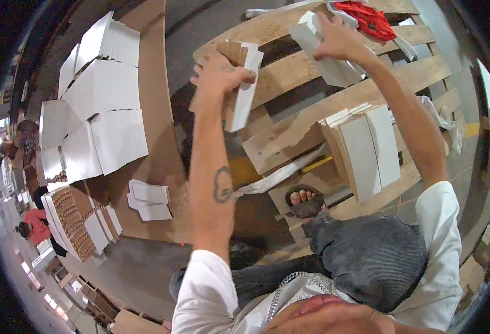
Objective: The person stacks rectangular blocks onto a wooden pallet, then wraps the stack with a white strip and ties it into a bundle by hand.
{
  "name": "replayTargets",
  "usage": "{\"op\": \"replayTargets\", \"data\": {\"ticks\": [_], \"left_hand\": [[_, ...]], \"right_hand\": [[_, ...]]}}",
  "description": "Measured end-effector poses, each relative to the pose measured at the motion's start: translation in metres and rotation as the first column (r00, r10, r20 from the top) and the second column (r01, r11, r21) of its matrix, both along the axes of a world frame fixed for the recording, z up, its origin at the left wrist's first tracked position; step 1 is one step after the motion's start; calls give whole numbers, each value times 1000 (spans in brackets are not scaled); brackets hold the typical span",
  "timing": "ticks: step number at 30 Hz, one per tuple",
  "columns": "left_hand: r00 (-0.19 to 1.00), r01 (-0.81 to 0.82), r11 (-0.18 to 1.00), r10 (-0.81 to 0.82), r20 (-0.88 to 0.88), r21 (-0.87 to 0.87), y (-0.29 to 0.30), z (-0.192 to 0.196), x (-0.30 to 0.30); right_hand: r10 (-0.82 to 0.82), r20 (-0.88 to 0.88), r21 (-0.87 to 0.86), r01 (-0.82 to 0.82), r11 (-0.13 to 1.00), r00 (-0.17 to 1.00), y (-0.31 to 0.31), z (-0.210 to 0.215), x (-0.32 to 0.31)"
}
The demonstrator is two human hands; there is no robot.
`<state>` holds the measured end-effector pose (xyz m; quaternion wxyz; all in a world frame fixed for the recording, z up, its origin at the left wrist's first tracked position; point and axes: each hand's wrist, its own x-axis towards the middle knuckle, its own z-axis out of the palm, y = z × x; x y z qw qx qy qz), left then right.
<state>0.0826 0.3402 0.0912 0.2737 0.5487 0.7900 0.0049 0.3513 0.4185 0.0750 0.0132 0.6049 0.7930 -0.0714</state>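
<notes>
1. Gripping a folded white cardboard box (244, 89), the left hand (218, 75) is closing its fingers firmly round the box's upper end, holding it on edge above the wooden pallet (289, 133); its brown inside is showing at the top.
2. Reaching further out, the right hand (336, 40) is pressing down on another flat white cardboard piece (327, 64), fingers spread over its top edge and thumb tucked behind; how tightly it is clasping is hard to tell.
3. Standing on the pallet near the person's right knee, a stack of flat white box blanks (367, 150) is leaning upright, brown edges showing on its left side.
4. Lying at the pallet's far end, a red cloth (370, 19) is resting on white material.
5. Trailing across the pallet boards toward the sandalled foot (305, 201), a white strap (281, 173) is lying loose.
6. Sitting on the brown cardboard sheet (156, 111) to the left, assembled white boxes (103, 89) are lined up in rows, closed, so their contents are hidden.
7. Lying nearer, a few small white flat pieces (150, 200) are resting on the same sheet.
8. Standing at the lower left, open white trays (69, 222) are holding tightly packed rows of small brown round items.
</notes>
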Motion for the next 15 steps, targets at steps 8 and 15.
{"op": "replayTargets", "data": {"ticks": [8, 15], "left_hand": [[944, -330, 940, 329, 32, 89, -49, -88, 50], [949, -259, 933, 294, -113, 248, -56, -100, 79]], "right_hand": [[-89, 213, -166, 126, 978, 973, -32, -54, 8], [-58, 153, -144, 81, 986, 986, -45, -74, 32]]}}
